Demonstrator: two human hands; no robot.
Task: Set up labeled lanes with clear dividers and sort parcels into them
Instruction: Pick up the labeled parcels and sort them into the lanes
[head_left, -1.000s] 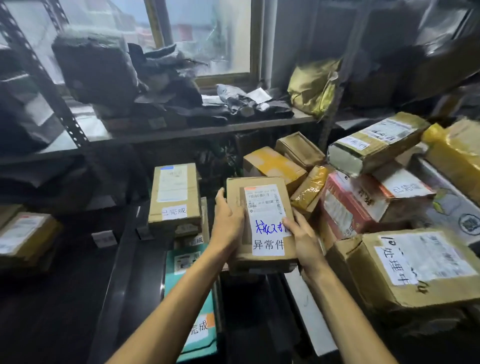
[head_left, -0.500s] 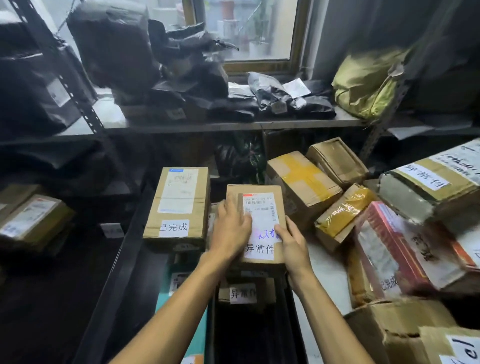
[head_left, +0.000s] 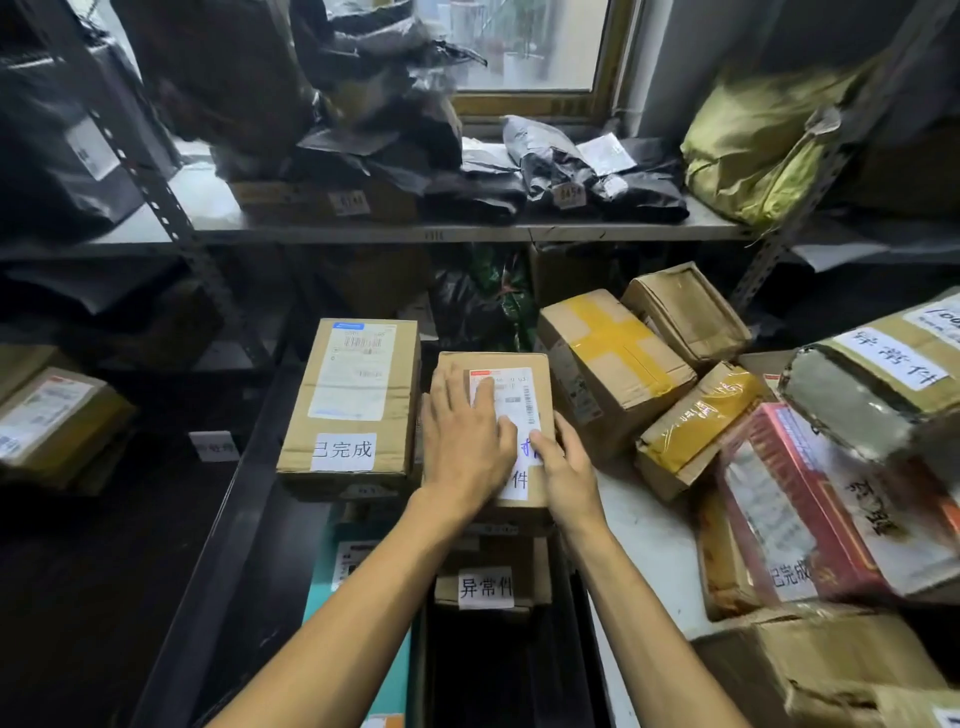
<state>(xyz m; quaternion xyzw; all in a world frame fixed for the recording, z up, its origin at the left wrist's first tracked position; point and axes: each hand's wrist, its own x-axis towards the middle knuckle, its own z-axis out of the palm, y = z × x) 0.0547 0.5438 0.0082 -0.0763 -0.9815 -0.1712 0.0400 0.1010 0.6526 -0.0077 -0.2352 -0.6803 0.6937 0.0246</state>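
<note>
A small brown parcel (head_left: 524, 384) with a white shipping label and a handwritten tag lies flat in the middle lane. My left hand (head_left: 465, 441) rests flat on its top, fingers straight. My right hand (head_left: 563, 467) presses its right near corner, fingers straight along the edge. Under and in front of it lies another brown box with a white tag (head_left: 485, 587). To the left, in the neighbouring lane, sits a taller brown box (head_left: 353, 405) with a white tag, on top of a teal parcel (head_left: 332, 582).
A dark divider rail (head_left: 223, 545) bounds the lanes on the left. A heap of taped boxes (head_left: 613, 358), a red box (head_left: 800, 499) and tagged cartons fills the right side. Black and yellow-green bags (head_left: 753, 140) sit on the shelf above. More boxes (head_left: 52, 421) lie far left.
The parcel was held up between both hands; it has been carried forward and laid down flat in the middle lane. Both hands now lie on top of it.
</note>
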